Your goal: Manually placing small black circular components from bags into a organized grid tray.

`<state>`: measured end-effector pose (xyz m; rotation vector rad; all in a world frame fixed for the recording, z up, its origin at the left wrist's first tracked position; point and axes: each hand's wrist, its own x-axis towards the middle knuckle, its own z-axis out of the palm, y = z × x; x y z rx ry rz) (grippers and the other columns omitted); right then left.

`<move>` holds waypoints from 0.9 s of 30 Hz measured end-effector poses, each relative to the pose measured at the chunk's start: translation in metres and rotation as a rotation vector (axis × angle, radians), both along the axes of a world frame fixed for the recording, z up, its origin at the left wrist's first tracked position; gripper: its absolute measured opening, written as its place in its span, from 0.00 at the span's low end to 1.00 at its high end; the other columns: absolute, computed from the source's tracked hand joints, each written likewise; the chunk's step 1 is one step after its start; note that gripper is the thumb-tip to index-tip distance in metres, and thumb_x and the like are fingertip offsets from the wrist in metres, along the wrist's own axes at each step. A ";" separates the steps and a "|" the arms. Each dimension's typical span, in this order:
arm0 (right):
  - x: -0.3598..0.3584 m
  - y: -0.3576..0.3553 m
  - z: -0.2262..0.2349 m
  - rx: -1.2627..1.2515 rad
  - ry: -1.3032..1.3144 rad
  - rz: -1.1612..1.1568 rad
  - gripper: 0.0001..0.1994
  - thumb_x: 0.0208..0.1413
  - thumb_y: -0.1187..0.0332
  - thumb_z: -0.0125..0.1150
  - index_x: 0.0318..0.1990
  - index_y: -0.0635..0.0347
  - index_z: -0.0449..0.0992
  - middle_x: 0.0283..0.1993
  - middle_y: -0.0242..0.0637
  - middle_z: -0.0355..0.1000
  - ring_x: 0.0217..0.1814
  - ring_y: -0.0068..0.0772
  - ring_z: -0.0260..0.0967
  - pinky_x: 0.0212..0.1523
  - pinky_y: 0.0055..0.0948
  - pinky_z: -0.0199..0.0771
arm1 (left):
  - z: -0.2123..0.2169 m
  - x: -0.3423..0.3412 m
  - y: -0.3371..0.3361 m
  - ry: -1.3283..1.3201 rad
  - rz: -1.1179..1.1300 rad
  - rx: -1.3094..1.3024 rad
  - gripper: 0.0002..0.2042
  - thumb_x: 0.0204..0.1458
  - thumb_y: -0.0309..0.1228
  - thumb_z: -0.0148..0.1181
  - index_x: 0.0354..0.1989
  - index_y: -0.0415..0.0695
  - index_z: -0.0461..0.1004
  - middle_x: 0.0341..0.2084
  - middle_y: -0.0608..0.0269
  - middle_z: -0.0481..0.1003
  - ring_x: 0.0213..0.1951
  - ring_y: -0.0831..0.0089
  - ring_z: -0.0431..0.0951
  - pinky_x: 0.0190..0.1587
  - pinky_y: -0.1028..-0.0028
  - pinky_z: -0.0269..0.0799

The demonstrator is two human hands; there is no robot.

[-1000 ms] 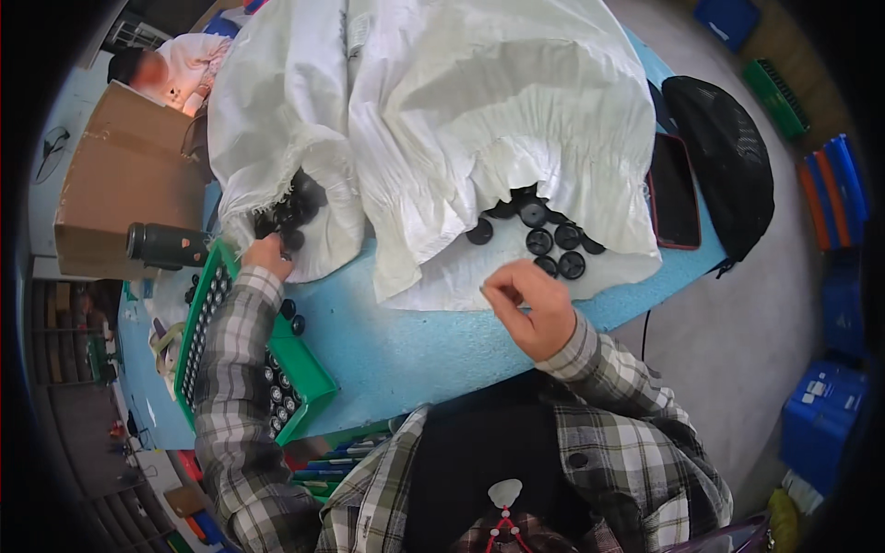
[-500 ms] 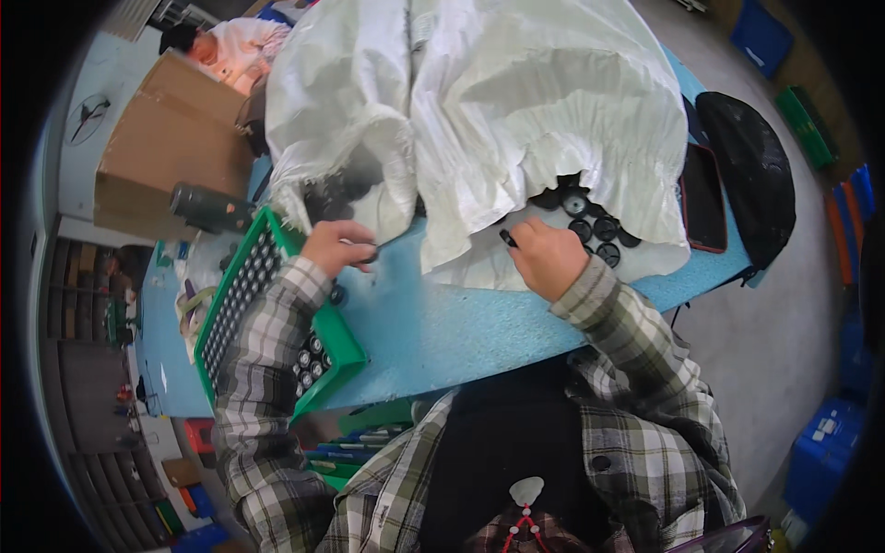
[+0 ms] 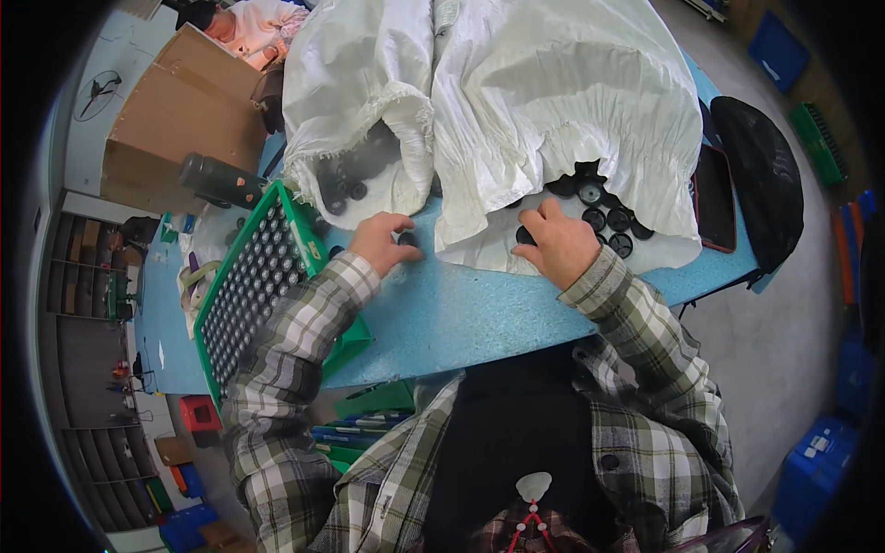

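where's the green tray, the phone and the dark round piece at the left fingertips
Green tray (image 3: 298, 221): head view, on its right wall
Phone (image 3: 714, 201): head view, on its dark screen
Dark round piece (image 3: 407, 240): head view, on its visible side

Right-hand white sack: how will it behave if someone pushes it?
The right-hand white sack is probably floppy: its cloth creases and its mouth puckers. It may be heavy to shift, as it bulges, though most contents are hidden. Black wheels lying loose at its mouth could scatter.

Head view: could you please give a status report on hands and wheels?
Left hand: round black part between thumb and fingers. Right hand: dark part likewise. Black wheels at mouth of right sack. Left sleeve partly hides green tray.
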<state>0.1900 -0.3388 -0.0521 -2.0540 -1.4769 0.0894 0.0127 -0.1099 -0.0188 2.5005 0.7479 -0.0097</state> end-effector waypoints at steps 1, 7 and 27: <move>-0.002 0.001 -0.002 0.001 0.000 0.004 0.18 0.40 0.62 0.65 0.35 0.60 0.66 0.34 0.43 0.63 0.28 0.48 0.68 0.25 0.39 0.68 | -0.003 0.000 -0.001 0.034 -0.035 0.059 0.20 0.30 0.26 0.67 0.36 0.36 0.73 0.28 0.63 0.74 0.24 0.81 0.72 0.27 0.80 0.68; -0.007 0.004 -0.006 -0.101 -0.029 0.017 0.18 0.40 0.66 0.65 0.38 0.60 0.66 0.34 0.45 0.62 0.28 0.44 0.68 0.27 0.37 0.69 | 0.012 0.004 -0.006 0.246 -0.126 0.028 0.21 0.33 0.26 0.67 0.40 0.36 0.72 0.30 0.59 0.72 0.27 0.74 0.75 0.30 0.76 0.72; -0.068 -0.020 0.042 0.183 1.898 0.348 0.12 0.52 0.70 0.56 0.40 0.69 0.66 0.30 0.38 0.67 0.24 0.24 0.67 0.22 0.25 0.74 | 0.016 -0.052 -0.132 -0.712 0.298 -1.461 0.19 0.47 0.26 0.58 0.49 0.39 0.66 0.43 0.51 0.70 0.40 0.62 0.74 0.40 0.66 0.74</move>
